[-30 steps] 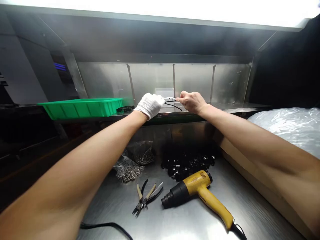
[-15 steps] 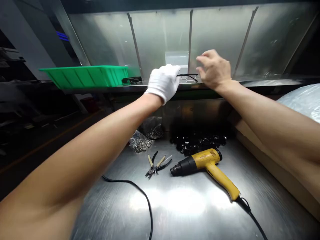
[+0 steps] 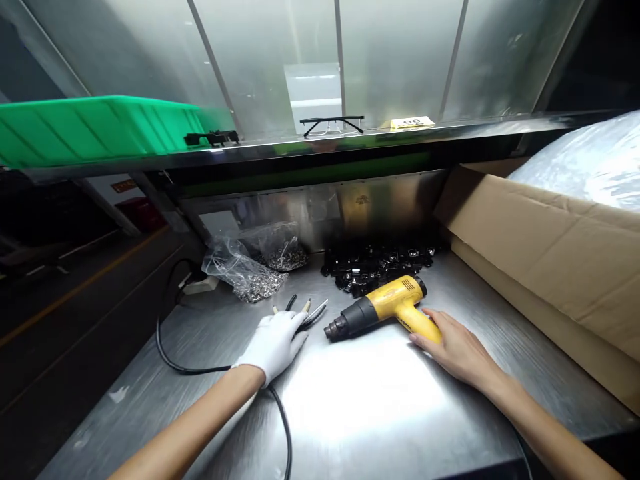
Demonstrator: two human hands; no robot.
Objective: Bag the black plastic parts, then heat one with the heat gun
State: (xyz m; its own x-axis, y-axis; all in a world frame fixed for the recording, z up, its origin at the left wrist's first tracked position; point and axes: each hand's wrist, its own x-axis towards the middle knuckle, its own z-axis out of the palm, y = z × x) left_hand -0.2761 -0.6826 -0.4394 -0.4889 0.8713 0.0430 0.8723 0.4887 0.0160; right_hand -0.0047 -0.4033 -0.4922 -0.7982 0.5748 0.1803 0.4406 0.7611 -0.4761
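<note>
My left hand (image 3: 274, 343), in a white glove, rests over the pliers (image 3: 306, 309) on the metal table; handle ends and a slim metal tool (image 3: 317, 312) show past its fingers, and its grip underneath is hidden. My bare right hand (image 3: 450, 343) has its fingers around the handle of a yellow heat gun (image 3: 397, 298), which lies with its dark nozzle pointing left. A pair of glasses (image 3: 332, 125) sits on the shelf above. Behind the heat gun is a pile of small black parts (image 3: 370, 267).
Bags of small metal parts (image 3: 260, 283) lie at the back left. A green bin (image 3: 115, 130), a black part (image 3: 213, 138) and a yellow label (image 3: 413, 123) are on the shelf. A cardboard box (image 3: 555, 227) stands right. A black cable (image 3: 285, 427) crosses the table.
Both hands have come down from the shelf to the table, the left to the pliers, the right onto the heat gun's handle. The glasses now rest on the shelf, let go. The view has shifted.
</note>
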